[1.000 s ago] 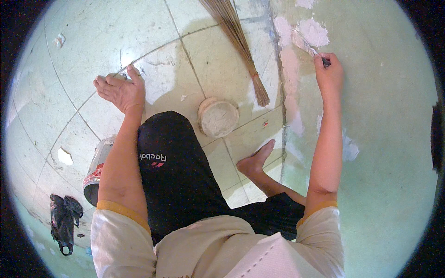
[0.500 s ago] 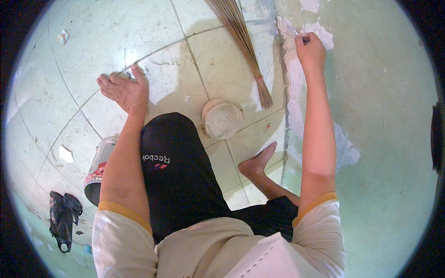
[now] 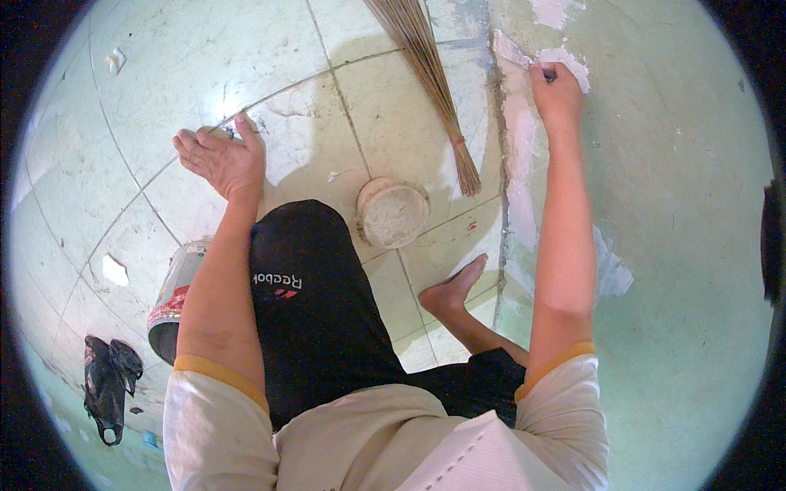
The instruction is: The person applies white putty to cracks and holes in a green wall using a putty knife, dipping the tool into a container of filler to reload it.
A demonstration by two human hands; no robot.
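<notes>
My right hand [image 3: 559, 100] is closed around the handle of what looks like a putty knife [image 3: 513, 52]. Its pale, smeared blade points left, against the foot of the green wall [image 3: 671, 164], where white putty [image 3: 519, 143] runs in a rough strip above the floor edge. Most of the handle is hidden in my fist. Away to the left, my left hand [image 3: 223, 166] is held over the tiled floor, thumb apart and fingers loosely bent, with nothing in it. Between my knee and the wall stands a small round tub [image 3: 396, 214] with whitish paste inside.
A stick broom [image 3: 434, 86] lies on the tiles near the wall. Beside my left forearm a metal can [image 3: 172, 299] rests on its side. Further left are a black plastic bag [image 3: 106, 385] and a white fragment [image 3: 115, 270]. My bare foot [image 3: 454, 288] is close to the wall.
My right hand has shifted slightly right and down, and the blade has moved with it. My left hand is nearly still.
</notes>
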